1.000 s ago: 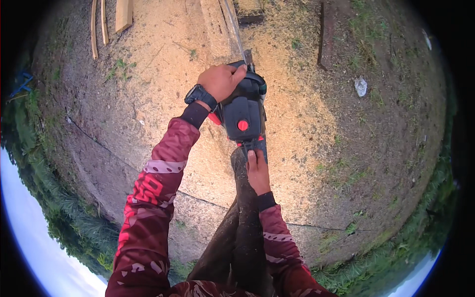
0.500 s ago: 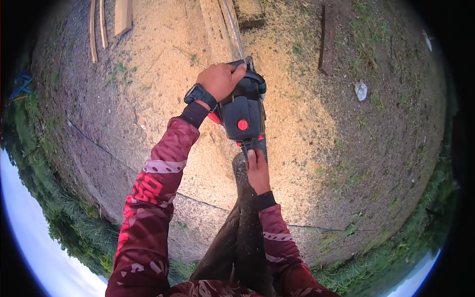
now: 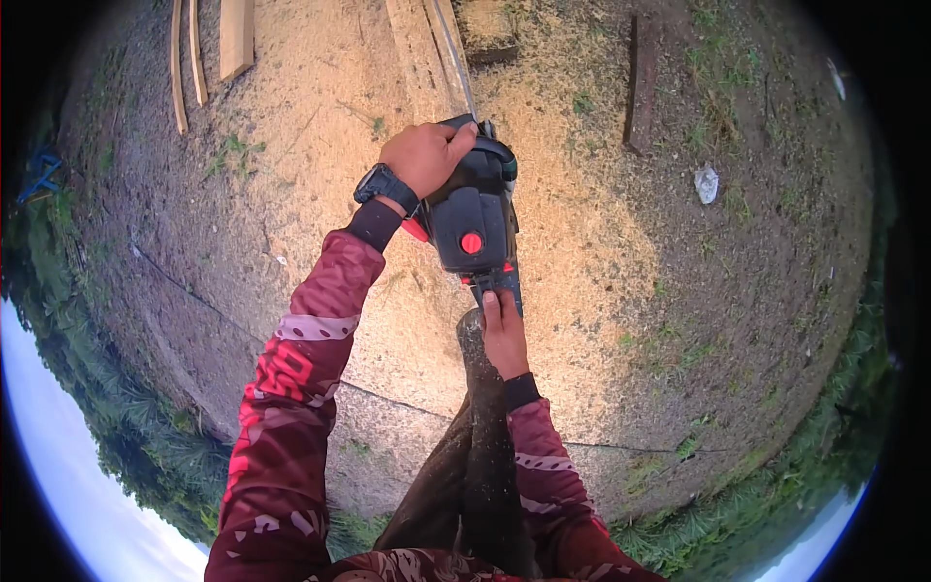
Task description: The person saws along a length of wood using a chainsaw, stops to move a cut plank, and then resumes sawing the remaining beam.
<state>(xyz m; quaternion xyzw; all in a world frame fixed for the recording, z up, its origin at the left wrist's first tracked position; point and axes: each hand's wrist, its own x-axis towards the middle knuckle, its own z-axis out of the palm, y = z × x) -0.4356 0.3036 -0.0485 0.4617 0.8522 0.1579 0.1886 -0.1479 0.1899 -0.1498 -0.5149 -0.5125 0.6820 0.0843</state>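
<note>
A black chainsaw (image 3: 472, 218) with red details is held between my two hands, its bar pointing away from me. The bar (image 3: 453, 58) lies along a long wooden board (image 3: 414, 48) at the top of the view. My left hand (image 3: 419, 160), with a black watch at the wrist, is closed round the front handle; its thumb rests toward the right. Closed on the rear handle is my right hand (image 3: 505, 335), its fingertips partly hidden underneath. Where the bar's tip ends is out of view.
Sawdust (image 3: 582, 301) covers much of the ground. Thin strips and a wider plank (image 3: 237, 39) lie at the far left, a dark beam (image 3: 639, 87) at the far right. A crumpled whitish scrap (image 3: 706, 184) lies right. My leg (image 3: 475, 407) stands close behind the chainsaw.
The chainsaw and both hands have shifted very slightly left in the picture. My grip on both handles stays the same.
</note>
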